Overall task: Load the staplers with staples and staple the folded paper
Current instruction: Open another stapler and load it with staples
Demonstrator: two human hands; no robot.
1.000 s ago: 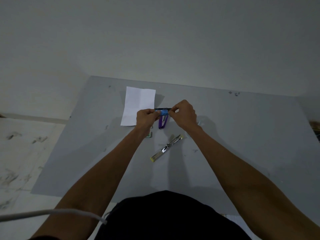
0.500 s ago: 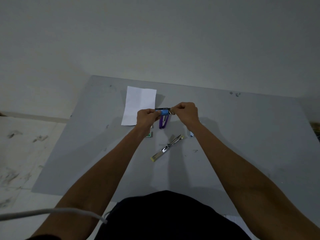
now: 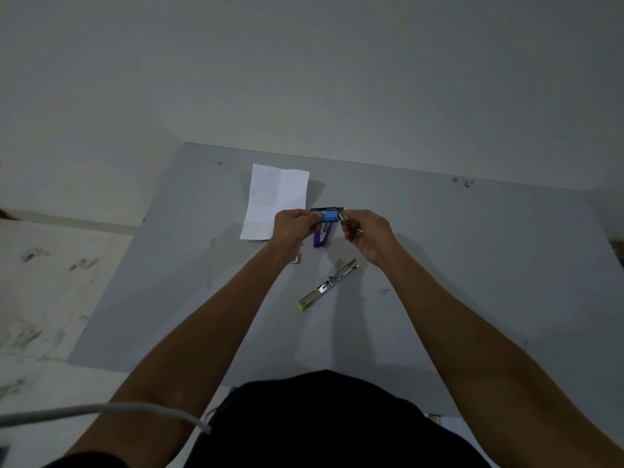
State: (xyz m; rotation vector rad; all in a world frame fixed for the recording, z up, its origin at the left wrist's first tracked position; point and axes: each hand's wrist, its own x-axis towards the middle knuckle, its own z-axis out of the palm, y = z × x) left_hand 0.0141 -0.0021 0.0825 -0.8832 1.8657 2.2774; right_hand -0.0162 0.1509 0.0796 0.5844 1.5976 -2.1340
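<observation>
A grey worktop (image 3: 472, 265) with a few dark scuffs is pushed up against a plain pale wall (image 3: 304, 69). To its left is a light floor (image 3: 50, 282) marked with dark smudges. The room is dim.

One sheet of white folded paper (image 3: 275, 201) lies flat towards the far side of the worktop, its creases showing.

There are two staplers. A purple stapler (image 3: 320, 238) lies just beside the paper's right edge, partly hidden below the hands. A metal stapler (image 3: 329, 285) with yellow tips lies opened out flat, nearer the person and apart from the purple one.

One small blue staple box (image 3: 327, 215) is held up above the purple stapler. The left hand (image 3: 292, 226) grips its left end with curled fingers. The right hand (image 3: 366, 231) pinches its right end, where a pale bit sticks out. What that bit is cannot be told.

A small green-edged thing (image 3: 296, 259) peeks out from under the left wrist, too hidden to name. One white cable (image 3: 101, 410) crosses the lower left corner.
</observation>
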